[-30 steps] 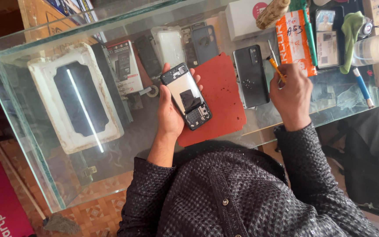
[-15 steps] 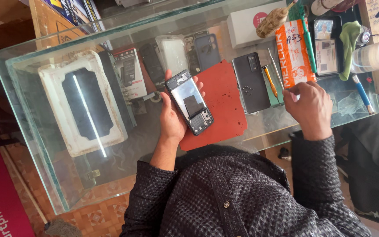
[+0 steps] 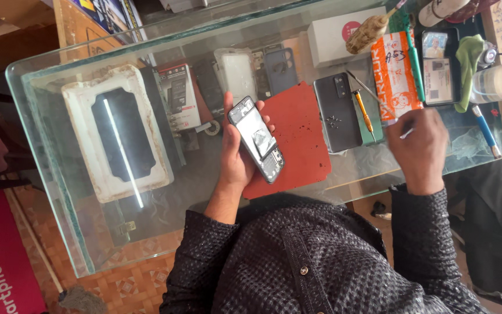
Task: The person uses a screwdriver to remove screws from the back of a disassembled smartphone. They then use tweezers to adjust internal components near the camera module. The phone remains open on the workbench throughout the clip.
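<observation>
Left hand (image 3: pixel 236 160) is holding an opened phone (image 3: pixel 257 139) over the near-left edge of the red mat (image 3: pixel 297 134), grip wrapped around its sides. Right hand (image 3: pixel 419 145) is hovering right of the mat above the glass desk (image 3: pixel 204 186), fingers curled on a thin silvery tool, too blurred to identify. Just right of the mat, a dark back cover (image 3: pixel 337 110) is lying flat, an orange-handled screwdriver (image 3: pixel 362 110) beside it.

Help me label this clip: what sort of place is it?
Probably a phone repair counter. The left hand holds an opened phone over a red work mat on a glass table, beside a screwdriver and loose phone backs.
</observation>
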Tool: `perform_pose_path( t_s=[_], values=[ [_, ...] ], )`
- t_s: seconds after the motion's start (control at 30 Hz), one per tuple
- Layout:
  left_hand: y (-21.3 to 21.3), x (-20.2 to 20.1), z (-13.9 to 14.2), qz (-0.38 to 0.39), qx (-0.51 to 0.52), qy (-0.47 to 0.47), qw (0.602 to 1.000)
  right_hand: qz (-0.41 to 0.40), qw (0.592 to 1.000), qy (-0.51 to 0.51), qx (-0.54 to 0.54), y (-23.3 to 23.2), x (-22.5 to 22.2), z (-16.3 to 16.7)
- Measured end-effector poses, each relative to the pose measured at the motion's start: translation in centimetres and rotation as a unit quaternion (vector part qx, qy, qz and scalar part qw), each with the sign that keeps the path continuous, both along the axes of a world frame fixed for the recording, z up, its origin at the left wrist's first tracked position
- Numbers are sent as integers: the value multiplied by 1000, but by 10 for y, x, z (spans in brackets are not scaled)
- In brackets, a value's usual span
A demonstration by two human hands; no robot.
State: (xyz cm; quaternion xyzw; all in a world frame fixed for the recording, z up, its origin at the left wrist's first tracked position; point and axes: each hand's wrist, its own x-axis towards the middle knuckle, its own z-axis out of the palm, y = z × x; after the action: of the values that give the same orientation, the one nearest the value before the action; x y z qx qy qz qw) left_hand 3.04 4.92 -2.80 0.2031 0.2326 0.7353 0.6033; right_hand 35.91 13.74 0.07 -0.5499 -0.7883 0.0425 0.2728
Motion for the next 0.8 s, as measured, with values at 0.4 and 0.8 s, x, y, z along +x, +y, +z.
perform_pose_path(
  t_s=[0.4,0.8],
  values=[
    [8,-2,-30,112,-53,106,987,181,901,394,-9,-41,-41,35],
    [10,-4,-55,124,-75,164,976,268,929,183,-178,-59,-97,18]
  ],
)
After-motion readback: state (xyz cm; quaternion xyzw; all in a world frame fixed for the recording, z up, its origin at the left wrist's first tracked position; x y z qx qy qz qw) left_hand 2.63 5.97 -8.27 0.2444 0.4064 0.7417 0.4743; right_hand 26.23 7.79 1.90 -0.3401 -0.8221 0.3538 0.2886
